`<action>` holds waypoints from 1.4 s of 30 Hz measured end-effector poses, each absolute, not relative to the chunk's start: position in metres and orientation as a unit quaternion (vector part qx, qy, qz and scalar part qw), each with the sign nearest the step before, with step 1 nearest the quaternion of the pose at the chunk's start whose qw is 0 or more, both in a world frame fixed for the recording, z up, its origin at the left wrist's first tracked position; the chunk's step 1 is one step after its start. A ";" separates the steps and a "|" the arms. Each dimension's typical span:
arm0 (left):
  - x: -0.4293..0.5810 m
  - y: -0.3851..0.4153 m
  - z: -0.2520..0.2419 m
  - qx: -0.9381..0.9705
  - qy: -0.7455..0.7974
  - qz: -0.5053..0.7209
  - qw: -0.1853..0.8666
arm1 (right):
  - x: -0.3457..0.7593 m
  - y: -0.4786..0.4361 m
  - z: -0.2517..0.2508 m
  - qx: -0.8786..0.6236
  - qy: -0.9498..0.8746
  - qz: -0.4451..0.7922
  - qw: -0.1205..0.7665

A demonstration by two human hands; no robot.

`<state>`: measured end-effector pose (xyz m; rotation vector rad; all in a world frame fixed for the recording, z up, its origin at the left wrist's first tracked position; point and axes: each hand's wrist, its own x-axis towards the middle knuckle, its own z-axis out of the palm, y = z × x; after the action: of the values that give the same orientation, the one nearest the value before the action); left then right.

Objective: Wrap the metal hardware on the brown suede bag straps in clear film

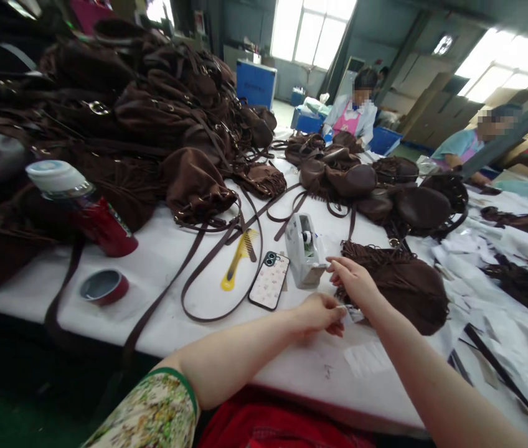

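Note:
My left hand (320, 313) is closed, thumb and fingers pinched on a small white piece (341, 307) that may be paper or a tag. Just above it, my right hand (352, 281) has its fingertips drawn together at the front edge of a white tape dispenser (302, 252). Whatever those fingertips pinch is too small to make out. Behind my right wrist lies a dark brown fringed bag (404, 286), partly covered by the arm.
Left of the dispenser lie a phone (269, 280) and a yellow comb (238, 260). A red flask (105, 221) and its cup (104, 287) stand farther left. Brown bags (152, 112) pile up behind. Loose straps cross the table (170, 323). Two people work across it.

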<state>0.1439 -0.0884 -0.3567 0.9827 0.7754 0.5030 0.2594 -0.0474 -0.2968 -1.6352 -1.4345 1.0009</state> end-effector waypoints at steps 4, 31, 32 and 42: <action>0.146 -0.088 -0.358 0.459 0.373 0.217 0.777 | 0.239 -0.029 -0.301 -0.661 -0.504 0.436 0.345; 0.146 -0.089 -0.359 0.497 0.365 0.228 0.753 | 0.285 -0.122 -0.275 -0.646 -0.520 0.370 0.418; 0.146 -0.089 -0.359 0.496 0.368 0.230 0.752 | 0.287 -0.133 -0.278 -0.654 -0.493 0.389 0.423; 0.145 -0.090 -0.354 0.505 0.373 0.218 0.747 | 0.291 -0.174 -0.330 -0.641 -0.340 0.537 0.430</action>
<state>0.1445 -0.0897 -0.3540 1.1059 0.8157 0.4771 0.2911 -0.1744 -0.3301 -1.5998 -0.8476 1.3385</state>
